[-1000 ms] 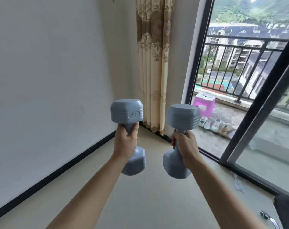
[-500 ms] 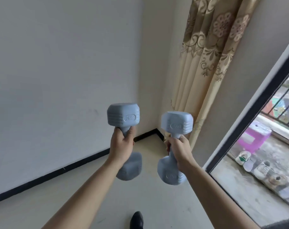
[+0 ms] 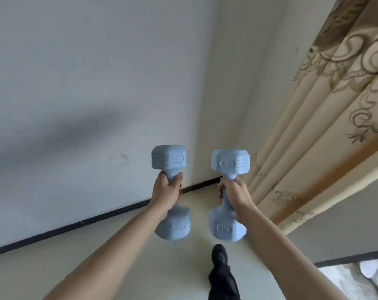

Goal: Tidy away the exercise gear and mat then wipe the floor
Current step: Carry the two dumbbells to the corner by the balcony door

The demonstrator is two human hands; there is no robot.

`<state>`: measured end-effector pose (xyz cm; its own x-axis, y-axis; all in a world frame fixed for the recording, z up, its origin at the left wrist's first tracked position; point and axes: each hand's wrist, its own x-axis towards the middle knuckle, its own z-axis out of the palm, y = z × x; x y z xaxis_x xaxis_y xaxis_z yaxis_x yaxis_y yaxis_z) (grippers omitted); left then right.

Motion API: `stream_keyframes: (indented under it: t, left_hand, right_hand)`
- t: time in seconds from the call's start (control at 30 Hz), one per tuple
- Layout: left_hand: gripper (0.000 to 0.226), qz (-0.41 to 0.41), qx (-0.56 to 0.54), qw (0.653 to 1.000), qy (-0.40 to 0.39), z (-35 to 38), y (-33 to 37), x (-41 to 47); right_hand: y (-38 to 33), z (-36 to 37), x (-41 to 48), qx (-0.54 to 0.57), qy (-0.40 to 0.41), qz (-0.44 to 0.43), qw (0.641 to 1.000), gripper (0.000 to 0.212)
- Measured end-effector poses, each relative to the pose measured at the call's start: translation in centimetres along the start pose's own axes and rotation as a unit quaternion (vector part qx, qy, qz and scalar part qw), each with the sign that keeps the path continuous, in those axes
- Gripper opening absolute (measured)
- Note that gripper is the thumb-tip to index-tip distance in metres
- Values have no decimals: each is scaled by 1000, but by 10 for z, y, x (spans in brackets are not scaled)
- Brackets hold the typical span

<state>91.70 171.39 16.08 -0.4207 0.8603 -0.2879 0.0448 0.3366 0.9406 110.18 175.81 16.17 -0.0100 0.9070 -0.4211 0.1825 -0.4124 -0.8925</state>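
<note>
- Your left hand (image 3: 166, 192) is wrapped round the handle of the left dumbbell (image 3: 171, 191); your right hand (image 3: 234, 194) grips the right dumbbell (image 3: 229, 194) the same way.
- Both are held upright, in the air, near the room corner (image 3: 207, 182) beside the curtain (image 3: 313, 137).
- Marked 2KG: likely rigid, fairly heavy, with a smooth coating.
- Keep hold at mid-handle and set them down gently.

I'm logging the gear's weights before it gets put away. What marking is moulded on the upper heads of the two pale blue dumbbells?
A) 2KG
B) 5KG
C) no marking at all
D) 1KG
A: the left pale blue plastic dumbbell, gripped by the left hand, and the right pale blue plastic dumbbell, gripped by the right hand, each show 2KG in an oval on the upper head.
</note>
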Motion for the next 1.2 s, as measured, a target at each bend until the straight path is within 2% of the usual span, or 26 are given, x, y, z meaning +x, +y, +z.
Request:
stream_keyframes:
  t: [0.2, 0.37, 0.43, 0.53, 0.7, 0.9, 1.1, 1.2]
  left_hand:
    - [18, -157, 19, 987, 35, 56, -56, 99]
    - [8, -270, 27, 962, 41, 84, -103, 171]
    - [11, -312, 17, 949, 45, 91, -132, 199]
    - [11, -354, 14, 933, 57, 107, -198, 244]
    - [11, -399, 41, 913, 73, 140, -365, 317]
    - [9, -439, 70, 894, 57, 171, -554, 379]
    - [11, -431, 72, 898, 45, 187, -664, 444]
    - [13, -418, 67, 905, 48, 191, -695, 476]
  right_hand:
    - [28, 11, 155, -53, -80, 106, 990, 12]
    - [61, 26, 250, -132, -110, 163, 971, 9]
    - [85, 32, 283, -161, -128, 183, 961, 5]
    - [149, 46, 336, -203, -134, 216, 946, 13]
    - [311, 83, 422, -265, -108, 269, 920, 27]
    - [493, 115, 505, -304, -121, 310, 893, 28]
    - [593, 151, 576, -336, -151, 278, 887, 36]
    - [619, 168, 611, -351, -177, 253, 884, 30]
